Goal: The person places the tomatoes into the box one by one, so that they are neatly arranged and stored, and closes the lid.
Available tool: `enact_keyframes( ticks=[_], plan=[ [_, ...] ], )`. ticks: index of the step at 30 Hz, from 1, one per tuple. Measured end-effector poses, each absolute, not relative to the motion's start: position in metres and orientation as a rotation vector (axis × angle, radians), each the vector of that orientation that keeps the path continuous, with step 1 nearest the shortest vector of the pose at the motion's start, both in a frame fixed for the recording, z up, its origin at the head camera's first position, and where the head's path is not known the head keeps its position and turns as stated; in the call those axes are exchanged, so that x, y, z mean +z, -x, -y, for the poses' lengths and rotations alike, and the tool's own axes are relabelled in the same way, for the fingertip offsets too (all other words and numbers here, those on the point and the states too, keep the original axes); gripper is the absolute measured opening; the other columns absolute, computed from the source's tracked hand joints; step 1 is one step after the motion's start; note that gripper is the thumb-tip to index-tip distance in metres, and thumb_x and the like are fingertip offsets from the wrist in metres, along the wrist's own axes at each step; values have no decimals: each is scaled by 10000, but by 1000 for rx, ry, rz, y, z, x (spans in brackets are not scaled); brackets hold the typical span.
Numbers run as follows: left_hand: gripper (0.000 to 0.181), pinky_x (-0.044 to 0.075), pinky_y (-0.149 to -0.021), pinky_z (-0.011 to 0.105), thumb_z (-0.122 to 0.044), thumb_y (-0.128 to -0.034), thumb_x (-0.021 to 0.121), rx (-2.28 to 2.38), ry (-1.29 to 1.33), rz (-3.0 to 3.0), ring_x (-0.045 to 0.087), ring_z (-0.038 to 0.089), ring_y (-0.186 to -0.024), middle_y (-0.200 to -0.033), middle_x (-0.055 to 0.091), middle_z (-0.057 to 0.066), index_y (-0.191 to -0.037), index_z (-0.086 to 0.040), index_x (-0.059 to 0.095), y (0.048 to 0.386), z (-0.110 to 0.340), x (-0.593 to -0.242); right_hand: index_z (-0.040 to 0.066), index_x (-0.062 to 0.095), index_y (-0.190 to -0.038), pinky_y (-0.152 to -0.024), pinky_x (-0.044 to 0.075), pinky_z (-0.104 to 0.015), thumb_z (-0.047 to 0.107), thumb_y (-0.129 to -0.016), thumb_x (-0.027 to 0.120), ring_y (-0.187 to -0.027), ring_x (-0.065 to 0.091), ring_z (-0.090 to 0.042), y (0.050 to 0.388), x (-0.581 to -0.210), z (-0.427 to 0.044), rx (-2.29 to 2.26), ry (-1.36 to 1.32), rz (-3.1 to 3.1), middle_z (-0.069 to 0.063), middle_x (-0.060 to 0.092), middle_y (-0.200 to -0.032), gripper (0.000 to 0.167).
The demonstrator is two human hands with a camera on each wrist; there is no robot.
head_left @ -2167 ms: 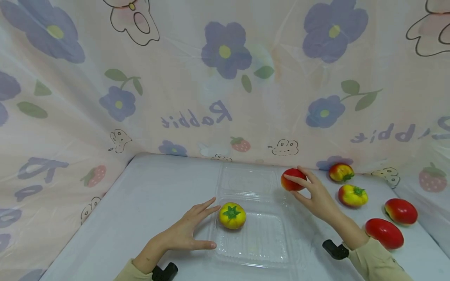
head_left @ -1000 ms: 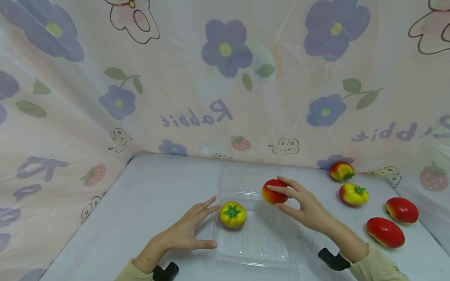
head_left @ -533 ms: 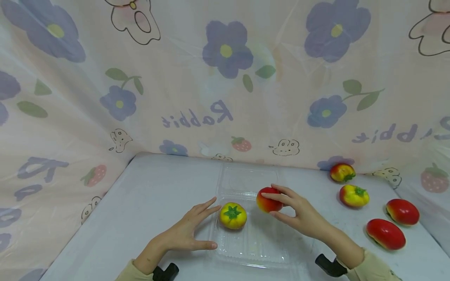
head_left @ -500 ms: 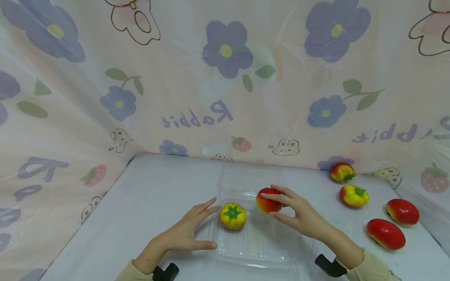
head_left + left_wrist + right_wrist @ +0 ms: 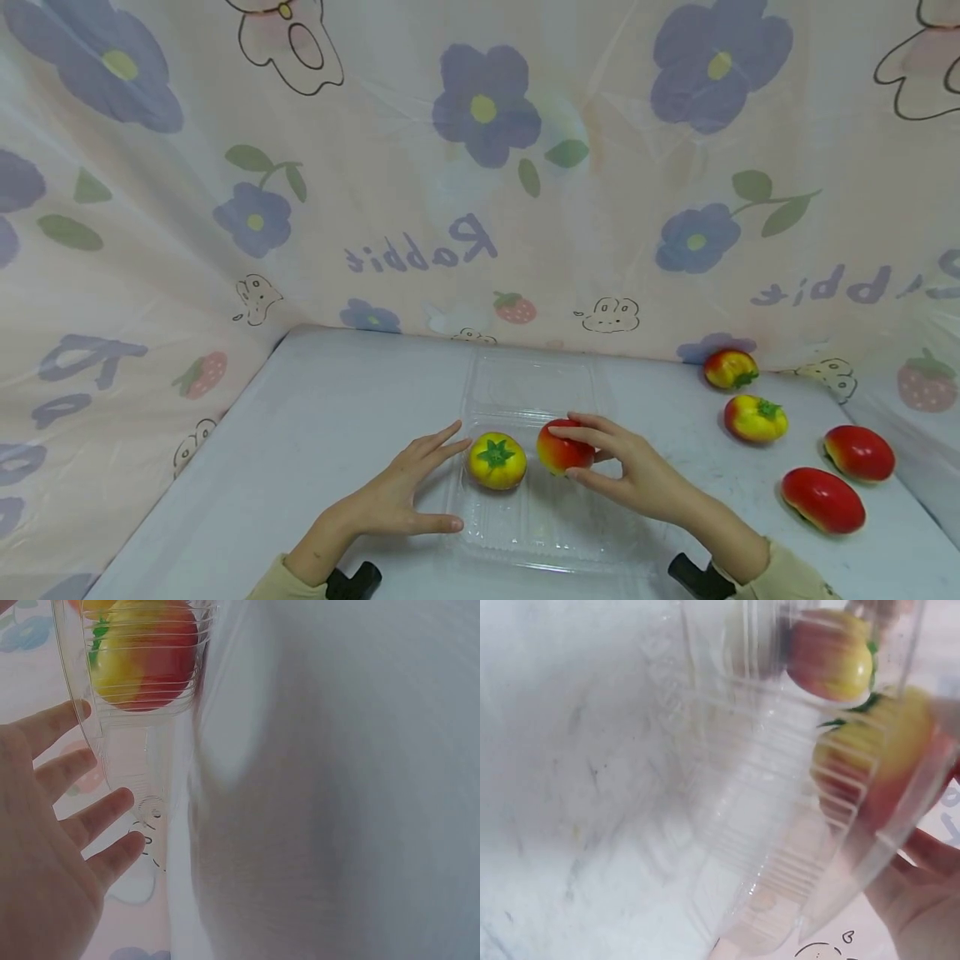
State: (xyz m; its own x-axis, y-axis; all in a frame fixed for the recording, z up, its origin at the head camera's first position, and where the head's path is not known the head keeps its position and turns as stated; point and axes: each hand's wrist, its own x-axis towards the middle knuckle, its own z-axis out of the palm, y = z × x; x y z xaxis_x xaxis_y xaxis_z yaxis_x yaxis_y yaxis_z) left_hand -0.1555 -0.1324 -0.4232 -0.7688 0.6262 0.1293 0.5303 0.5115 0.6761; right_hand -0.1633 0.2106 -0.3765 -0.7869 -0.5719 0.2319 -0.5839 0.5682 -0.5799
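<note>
In the head view a clear plastic container (image 5: 540,533) lies with its lid part (image 5: 528,379) laid back behind it. A yellow fruit with a green star-shaped top (image 5: 497,461) sits in its left side. My right hand (image 5: 637,471) grips a red and yellow fruit (image 5: 562,447) over the container, just right of the yellow one. My left hand (image 5: 397,492) is spread at the container's left edge, fingertips by the rim. The left wrist view shows the left hand's fingers (image 5: 105,817) extended beside the clear wall, holding nothing.
Two red and yellow pepper-shaped fruits (image 5: 755,418) (image 5: 730,368) lie at the back right. Two red oval fruits (image 5: 822,500) (image 5: 858,452) lie at the right. A patterned curtain (image 5: 375,167) hangs behind the white table (image 5: 315,417).
My right hand has carried the red and yellow fruit left and toward the near side, from beside the lid to over the container. The left hand has stayed in place.
</note>
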Motion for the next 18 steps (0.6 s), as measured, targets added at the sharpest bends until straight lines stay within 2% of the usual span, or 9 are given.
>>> enact_keyframes(
  ticks=[6, 11, 18],
  plan=[
    [867, 264, -1044, 701, -503, -778, 732, 1099, -1012, -2619, 220, 364, -1426, -1615, 145, 64, -1498, -229, 336, 155, 133, -423, 259, 555, -1340, -808, 553, -220, 327, -888, 681, -1016, 599, -116, 162, -379, -209, 1073, -1064, 2766, -98, 520, -1370, 474],
    [864, 265, -1043, 700, -501, -781, 731, 1100, -1021, -2620, 225, 362, -1424, -1615, 145, 63, -1499, -229, 334, 155, 133, -424, 252, 533, -1360, -775, 568, -254, 324, -871, 703, -1090, 580, -187, 161, -380, -207, 1128, -1100, 2804, -90, 525, -1369, 522],
    [864, 274, -1041, 697, -507, -780, 729, 1105, -1039, -2623, 231, 360, -1422, -1613, 153, 64, -1497, -224, 339, 156, 133, -425, 253, 528, -1361, -762, 571, -264, 257, -864, 719, -1107, 573, -207, 162, -383, -205, 1149, -1108, 2837, -57, 540, -1363, 532]
  ],
)
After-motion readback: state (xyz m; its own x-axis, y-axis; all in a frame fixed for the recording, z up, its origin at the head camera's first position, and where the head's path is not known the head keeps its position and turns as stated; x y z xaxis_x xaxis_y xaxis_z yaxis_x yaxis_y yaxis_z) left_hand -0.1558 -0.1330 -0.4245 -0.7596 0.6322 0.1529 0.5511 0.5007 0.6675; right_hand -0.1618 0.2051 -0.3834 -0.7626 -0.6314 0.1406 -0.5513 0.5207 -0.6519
